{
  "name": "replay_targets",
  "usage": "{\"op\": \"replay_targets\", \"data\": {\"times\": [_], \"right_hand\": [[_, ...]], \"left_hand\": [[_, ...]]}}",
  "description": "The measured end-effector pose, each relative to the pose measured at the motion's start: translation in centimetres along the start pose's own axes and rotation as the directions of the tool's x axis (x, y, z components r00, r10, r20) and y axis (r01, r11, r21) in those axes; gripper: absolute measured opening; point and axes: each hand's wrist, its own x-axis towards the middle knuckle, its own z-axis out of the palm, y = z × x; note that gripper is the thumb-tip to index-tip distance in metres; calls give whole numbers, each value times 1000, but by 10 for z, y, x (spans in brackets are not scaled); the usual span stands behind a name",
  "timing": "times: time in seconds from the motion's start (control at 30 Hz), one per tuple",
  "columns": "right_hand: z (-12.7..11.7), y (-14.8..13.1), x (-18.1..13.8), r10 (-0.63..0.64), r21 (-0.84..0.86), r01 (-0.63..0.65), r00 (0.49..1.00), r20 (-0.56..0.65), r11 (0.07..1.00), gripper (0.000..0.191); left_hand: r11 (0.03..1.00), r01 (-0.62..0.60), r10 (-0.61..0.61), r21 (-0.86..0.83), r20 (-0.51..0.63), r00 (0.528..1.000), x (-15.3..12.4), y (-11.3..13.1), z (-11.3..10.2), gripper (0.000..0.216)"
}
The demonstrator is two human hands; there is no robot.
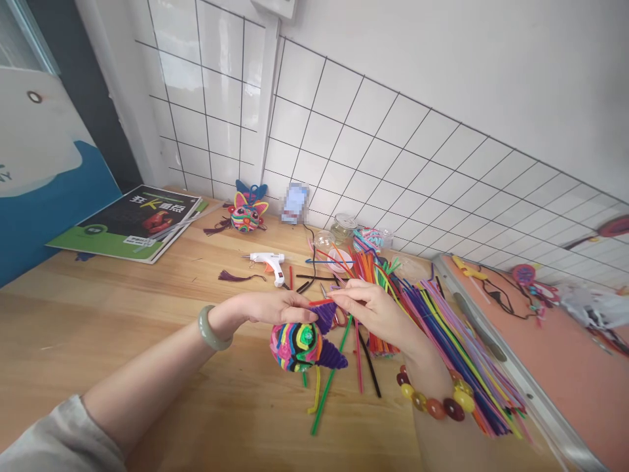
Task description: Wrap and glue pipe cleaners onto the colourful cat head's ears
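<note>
Multicoloured pipe-cleaner ball [285,351] sits toward six o'clock, over the tabletop [221,406]; long axis nine-to-three, two purple ears [333,356] pointing roughly three. The left hand [280,307], palm down from eight, grips it; the right hand [376,311], bent in from four, has fingers pinched near a red strip [319,303]. One glue gun [268,262] lies at eleven.

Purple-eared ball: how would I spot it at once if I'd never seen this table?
On the wooden table, find the white glue gun, then look just below it, at the left hand. The purple-eared ball, striped in many colours, is touching that hand. Unlike the similar ball by the wall, with its yellow-edged ears, it has pointed purple ears.
</note>
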Motion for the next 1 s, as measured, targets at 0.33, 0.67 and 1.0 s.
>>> {"op": "replay_targets", "data": {"times": [0.33, 0.67, 1.0], "right_hand": [[2, -4, 11, 106, 60, -112, 990, 93, 992, 21], [-6, 2, 19, 89, 56, -89, 996, -2, 994, 20], [-39, -8, 15, 62, 47, -64, 997, 46, 997, 21]], "left_hand": [[984, 114, -107, -140, 55, 993, 1, -5, 1, 44], [924, -130, 178, -360, 104, 979, 5, -2, -1, 75], [971, -211, 198, -116, -113, 974, -3, 10, 1, 54]]}}
